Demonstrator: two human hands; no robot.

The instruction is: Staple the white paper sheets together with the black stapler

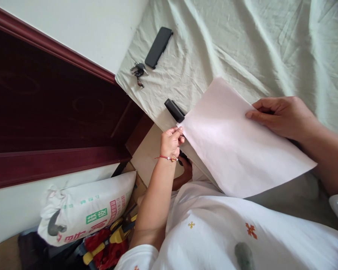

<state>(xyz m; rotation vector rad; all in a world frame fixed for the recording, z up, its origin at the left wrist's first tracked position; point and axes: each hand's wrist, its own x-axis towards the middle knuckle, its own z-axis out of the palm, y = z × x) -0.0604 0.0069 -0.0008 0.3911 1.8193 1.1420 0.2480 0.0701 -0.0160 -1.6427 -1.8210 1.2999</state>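
- Sheet of paper [236, 146]: a pale pink sheet held flat over the near edge of the bed sheet [242, 41], tilted so one corner points toward the stapler [174, 110]; it is gripped at two opposite sides
- Left hand [171, 141]: fingers pinched on the paper's corner just beside the stapler; a red bead bracelet [166, 158] circles the wrist
- Right hand [281, 116]: grasping the paper's far edge, thumb on top, well apart from the stapler on the other side of the sheet
- Stapler: black, lying on the bed sheet at its edge, its near end hidden under the paper's corner
- Keys [138, 71]: a small bunch beyond the stapler, toward the wall; a black phone [159, 47] lies just past them
- Printed sack [87, 210]: white, on the floor well below the stapler, beside the dark red wooden frame [53, 112]; yellow and red things lie beneath it, too cluttered to identify
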